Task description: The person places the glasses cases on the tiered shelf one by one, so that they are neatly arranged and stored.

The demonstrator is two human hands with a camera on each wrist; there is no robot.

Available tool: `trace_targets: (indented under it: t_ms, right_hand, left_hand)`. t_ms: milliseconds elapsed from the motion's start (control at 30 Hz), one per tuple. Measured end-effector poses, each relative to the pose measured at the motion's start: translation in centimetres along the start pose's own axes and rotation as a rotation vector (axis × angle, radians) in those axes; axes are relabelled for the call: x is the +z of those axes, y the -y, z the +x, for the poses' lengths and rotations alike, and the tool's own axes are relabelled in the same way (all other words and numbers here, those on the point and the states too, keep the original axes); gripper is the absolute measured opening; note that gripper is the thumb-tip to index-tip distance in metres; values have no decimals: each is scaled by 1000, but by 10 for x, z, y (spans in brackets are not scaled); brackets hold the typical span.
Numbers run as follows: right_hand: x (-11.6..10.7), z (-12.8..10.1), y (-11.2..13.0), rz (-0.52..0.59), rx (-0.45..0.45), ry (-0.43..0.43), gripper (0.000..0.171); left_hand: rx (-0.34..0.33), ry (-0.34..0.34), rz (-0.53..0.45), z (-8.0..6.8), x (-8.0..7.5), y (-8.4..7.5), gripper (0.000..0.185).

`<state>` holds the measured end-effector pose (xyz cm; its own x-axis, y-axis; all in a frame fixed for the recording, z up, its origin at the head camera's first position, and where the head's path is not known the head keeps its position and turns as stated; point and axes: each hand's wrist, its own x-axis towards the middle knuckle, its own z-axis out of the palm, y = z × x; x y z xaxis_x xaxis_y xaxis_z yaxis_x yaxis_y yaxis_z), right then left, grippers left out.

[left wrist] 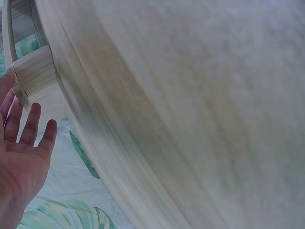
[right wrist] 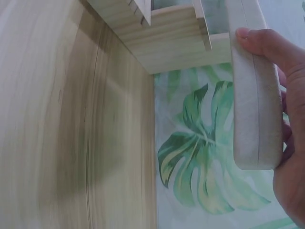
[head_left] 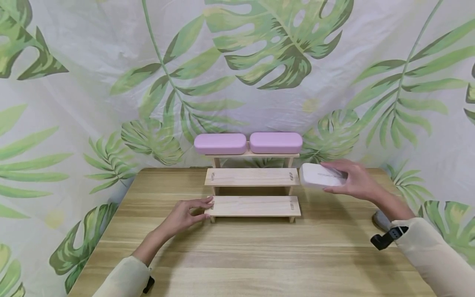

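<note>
My right hand point(head_left: 357, 180) holds a white rounded oblong case point(head_left: 320, 175) with faint lettering by its right end, thumb on one side and fingers on the other. The white case point(right wrist: 256, 109) hangs above the table, beside the middle step's right end. A three-tier wooden step rack point(head_left: 256, 206) stands at the table's back. Two lilac rounded cases, one left point(head_left: 220, 143) and one right point(head_left: 276, 142), lie side by side on its top tier. My left hand point(head_left: 184, 215) touches the lowest step's left end; in the left wrist view its fingers point(left wrist: 31, 121) are mostly straight.
The wood-grain table point(head_left: 259, 260) ends just behind the rack, against a leaf-printed cloth point(head_left: 256, 103). A grey rounded object point(head_left: 381, 220) sits at the right, partly behind the right forearm. The middle step point(head_left: 252, 176) and lowest step are bare planks.
</note>
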<state>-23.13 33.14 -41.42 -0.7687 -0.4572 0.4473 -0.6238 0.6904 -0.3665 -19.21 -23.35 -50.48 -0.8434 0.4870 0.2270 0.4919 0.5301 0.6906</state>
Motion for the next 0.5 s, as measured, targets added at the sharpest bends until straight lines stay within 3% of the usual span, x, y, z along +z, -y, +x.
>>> trace_targets:
  t_ms: [267,500]
  right_hand:
    - [4,6,9,15,-19,4,73]
    - [10,17,19,43,-93,-7,74]
  left_hand:
    - [-22,9,-12,1,0,-2,36]
    - [-33,12,-7,0,0,-1,36]
